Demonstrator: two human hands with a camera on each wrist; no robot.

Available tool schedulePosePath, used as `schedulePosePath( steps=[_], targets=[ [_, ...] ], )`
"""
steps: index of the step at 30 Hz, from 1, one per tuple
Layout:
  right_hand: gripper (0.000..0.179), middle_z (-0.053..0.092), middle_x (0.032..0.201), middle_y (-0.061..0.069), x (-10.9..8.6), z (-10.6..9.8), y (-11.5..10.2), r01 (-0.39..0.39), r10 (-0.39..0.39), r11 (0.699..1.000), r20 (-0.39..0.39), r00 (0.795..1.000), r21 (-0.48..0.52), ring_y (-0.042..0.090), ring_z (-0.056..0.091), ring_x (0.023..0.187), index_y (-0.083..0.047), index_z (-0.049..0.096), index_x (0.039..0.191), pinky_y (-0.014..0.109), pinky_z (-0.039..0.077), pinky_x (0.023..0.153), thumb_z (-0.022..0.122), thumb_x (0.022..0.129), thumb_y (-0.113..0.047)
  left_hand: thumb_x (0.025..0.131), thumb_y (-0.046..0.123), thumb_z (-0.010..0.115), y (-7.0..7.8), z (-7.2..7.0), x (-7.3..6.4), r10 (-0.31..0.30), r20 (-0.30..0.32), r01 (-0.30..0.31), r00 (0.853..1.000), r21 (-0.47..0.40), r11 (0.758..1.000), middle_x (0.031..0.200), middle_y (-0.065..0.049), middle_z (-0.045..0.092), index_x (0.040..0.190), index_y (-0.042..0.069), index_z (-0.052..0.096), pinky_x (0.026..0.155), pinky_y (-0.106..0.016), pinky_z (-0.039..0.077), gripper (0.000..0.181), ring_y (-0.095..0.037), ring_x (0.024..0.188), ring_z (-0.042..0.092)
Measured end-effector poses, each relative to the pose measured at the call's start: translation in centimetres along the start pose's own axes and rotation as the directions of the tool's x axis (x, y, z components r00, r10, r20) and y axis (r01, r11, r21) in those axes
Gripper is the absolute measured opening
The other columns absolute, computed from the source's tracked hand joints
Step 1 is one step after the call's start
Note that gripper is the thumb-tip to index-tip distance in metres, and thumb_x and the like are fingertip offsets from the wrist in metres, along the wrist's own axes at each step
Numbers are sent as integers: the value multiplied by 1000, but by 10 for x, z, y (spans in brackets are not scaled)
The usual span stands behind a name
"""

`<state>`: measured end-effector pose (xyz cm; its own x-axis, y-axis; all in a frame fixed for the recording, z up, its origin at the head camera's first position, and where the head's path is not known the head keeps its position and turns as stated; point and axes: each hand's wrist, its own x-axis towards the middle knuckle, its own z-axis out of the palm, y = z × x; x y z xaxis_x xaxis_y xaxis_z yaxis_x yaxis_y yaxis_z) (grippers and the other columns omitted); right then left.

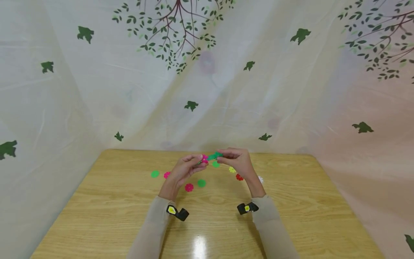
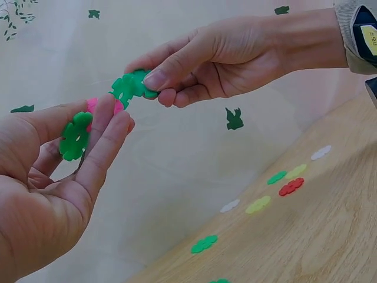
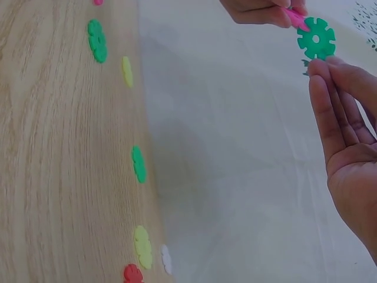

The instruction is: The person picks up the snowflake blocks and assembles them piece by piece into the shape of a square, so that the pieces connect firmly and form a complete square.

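Both hands are raised over the far part of the table, holding small flower-shaped plastic discs with notched rims. My left hand [image 1: 184, 171] pinches a pink disc [image 1: 205, 158]. A green disc [image 2: 68, 141] sits at the pink one, between the left thumb and fingers in the left wrist view. With thumb and fingertips, my right hand [image 1: 238, 162] grips another green disc [image 3: 306, 42]. That green disc meets the edge of the pink disc, which is partly hidden by the left fingers.
Loose discs lie on the wooden table [image 1: 113, 216]: green [image 1: 155, 173], pink [image 1: 189, 187], yellow [image 1: 232, 169], red [image 1: 239, 177] and white [image 1: 260, 179] ones among them. A pale curtain [image 1: 145, 108] with leaf prints hangs behind the table's far edge.
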<state>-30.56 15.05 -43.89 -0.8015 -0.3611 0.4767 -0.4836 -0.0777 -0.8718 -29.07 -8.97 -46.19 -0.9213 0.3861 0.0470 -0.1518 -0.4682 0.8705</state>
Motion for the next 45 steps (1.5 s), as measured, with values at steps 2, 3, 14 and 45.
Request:
schedulePosePath(
  steps=[2, 3, 14, 45],
  targets=[
    [27, 74, 98, 28, 0, -1, 1, -1, 1, 1000, 5, 1000, -4, 13, 76, 79, 17, 70, 112, 32, 64, 74, 74, 86, 10, 107, 2, 46, -1, 0, 0, -1, 4, 1, 1000, -4, 1000, 92, 0, 75, 94, 16, 77, 87, -24, 61, 36, -10, 86, 76],
    [27, 74, 99, 27, -1, -1, 1, -5, 5, 1000, 10, 1000, -8, 13, 76, 79, 17, 70, 112, 33, 64, 74, 74, 86, 9, 107, 2, 46, -1, -1, -1, -2, 4, 2, 1000, -5, 1000, 92, 0, 75, 93, 17, 77, 87, -24, 61, 37, -10, 86, 76],
    [23, 74, 101, 28, 0, -2, 3, -6, 6, 997, 0, 1000, -73, 14, 74, 78, 10, 73, 110, 30, 64, 72, 76, 88, 4, 106, 4, 52, 2, 3, -1, -13, -20, 15, 1000, 72, 997, 96, 0, 75, 93, 16, 76, 89, -26, 61, 30, -10, 88, 74],
    [24, 76, 97, 16, -10, -65, 20, -102, 282, 779, 201, 938, -619, 22, 71, 86, 3, 74, 112, 32, 60, 77, 76, 90, -5, 103, 1, 56, -5, -11, 5, -31, -46, 41, 998, 233, 972, 112, 0, 61, 136, -13, 52, 113, -49, 47, 36, -17, 104, 67]
  ],
)
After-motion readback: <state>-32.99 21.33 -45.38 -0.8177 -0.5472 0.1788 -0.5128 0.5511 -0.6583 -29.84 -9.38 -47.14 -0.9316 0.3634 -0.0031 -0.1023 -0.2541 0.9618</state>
